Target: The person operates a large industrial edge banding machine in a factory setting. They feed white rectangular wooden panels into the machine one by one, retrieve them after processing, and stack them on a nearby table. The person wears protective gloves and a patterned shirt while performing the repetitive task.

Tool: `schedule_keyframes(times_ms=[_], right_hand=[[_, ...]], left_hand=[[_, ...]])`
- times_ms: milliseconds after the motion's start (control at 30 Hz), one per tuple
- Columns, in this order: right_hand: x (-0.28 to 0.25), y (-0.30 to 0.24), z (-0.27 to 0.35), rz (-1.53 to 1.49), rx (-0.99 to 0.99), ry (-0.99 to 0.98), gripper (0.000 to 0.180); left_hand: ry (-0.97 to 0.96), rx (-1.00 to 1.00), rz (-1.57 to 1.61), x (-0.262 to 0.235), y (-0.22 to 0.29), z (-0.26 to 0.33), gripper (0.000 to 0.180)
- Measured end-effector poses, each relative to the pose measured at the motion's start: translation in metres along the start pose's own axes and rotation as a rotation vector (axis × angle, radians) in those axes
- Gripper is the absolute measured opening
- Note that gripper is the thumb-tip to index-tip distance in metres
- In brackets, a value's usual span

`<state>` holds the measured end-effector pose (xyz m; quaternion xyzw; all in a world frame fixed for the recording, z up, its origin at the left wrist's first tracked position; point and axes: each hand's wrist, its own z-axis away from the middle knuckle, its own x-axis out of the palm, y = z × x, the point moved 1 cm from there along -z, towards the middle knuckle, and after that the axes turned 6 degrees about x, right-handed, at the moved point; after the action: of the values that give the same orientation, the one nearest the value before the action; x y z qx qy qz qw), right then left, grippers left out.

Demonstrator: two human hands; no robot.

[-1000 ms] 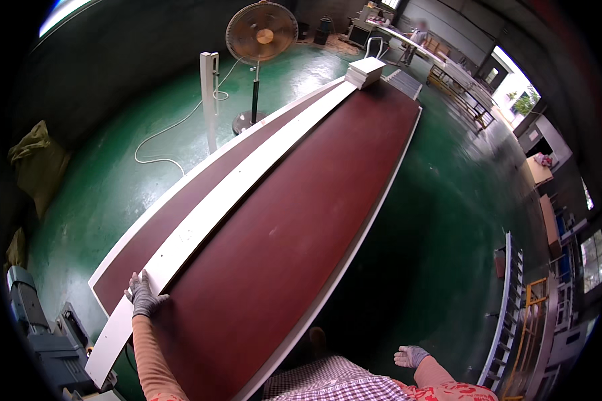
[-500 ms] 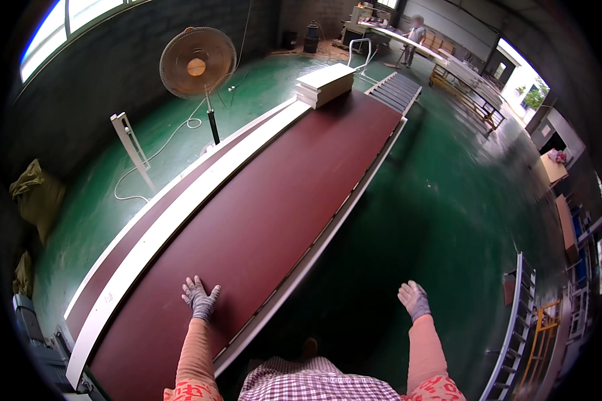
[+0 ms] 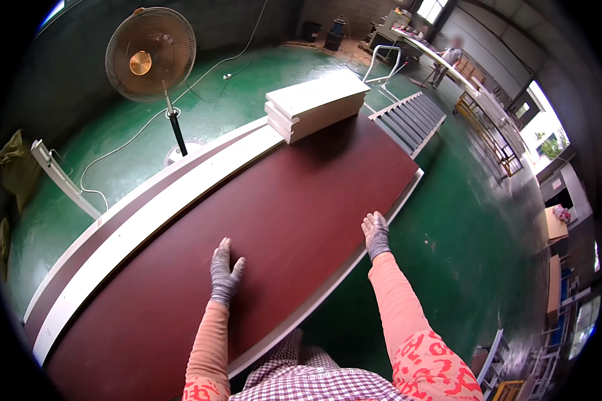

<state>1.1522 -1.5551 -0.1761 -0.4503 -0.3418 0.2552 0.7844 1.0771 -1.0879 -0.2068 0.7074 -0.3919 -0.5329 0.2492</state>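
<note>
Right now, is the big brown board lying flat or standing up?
Flat. The brown board lies level; both gloved hands, left hand and right hand, press down on it.

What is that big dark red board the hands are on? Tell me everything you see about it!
The dark red board is a long, flat, smooth panel with a faint sheen and a pale edge. It lies level, running away from the person. The gloved left hand rests flat on it; the gloved right hand lies at its right edge. A long white strip runs along its left side, and a stack of white boards sits at its far end.
</note>
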Motion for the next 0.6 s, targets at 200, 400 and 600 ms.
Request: schedule_keyframes(times_ms=[200,400,600], right_hand=[[0.05,-0.057,-0.242,0.112,-0.121,-0.216,0.062],[0.119,-0.11,-0.504,0.087,-0.275,-0.364,0.079],[0.247,-0.122,-0.594,-0.037,0.139,-0.577,0.085]], left_hand=[[0.363,-0.283,0.801,0.182,0.038,-0.223,0.059],[0.597,-0.358,0.784,0.275,0.048,-0.366,0.063],[0.922,-0.465,0.5,0.285,0.011,-0.403,0.032]])
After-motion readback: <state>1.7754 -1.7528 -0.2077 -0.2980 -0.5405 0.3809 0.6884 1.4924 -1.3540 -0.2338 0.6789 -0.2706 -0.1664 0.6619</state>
